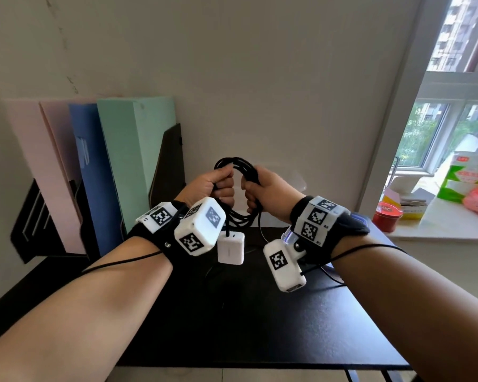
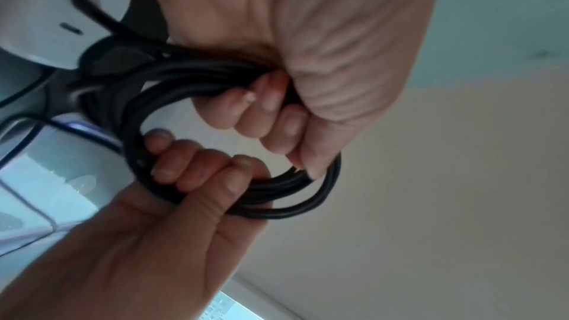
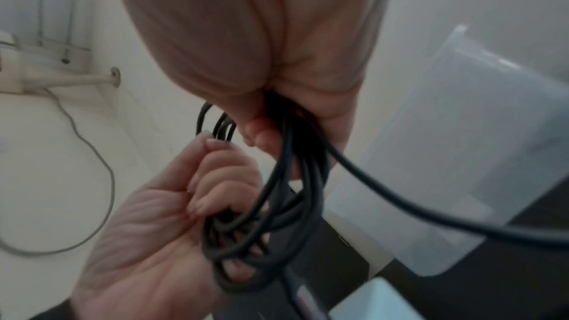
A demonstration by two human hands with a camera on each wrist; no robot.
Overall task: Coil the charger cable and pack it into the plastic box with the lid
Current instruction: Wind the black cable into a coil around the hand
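- The left hand (image 1: 204,186) grasps one side of the coiled black charger cable (image 1: 239,166), fingers (image 2: 270,116) curled round the bundled loops.
- The right hand (image 1: 271,194) clenches the opposite side of the same coil, raised above the black table (image 1: 260,326).
- The white charger block (image 1: 230,248) hangs below the coil on a short stretch of cable, above the table.
- The clear plastic box (image 3: 455,155) stands behind the hands near the wall.
- 4 coloured folders (image 1: 122,166) lean in a black rack at the left.
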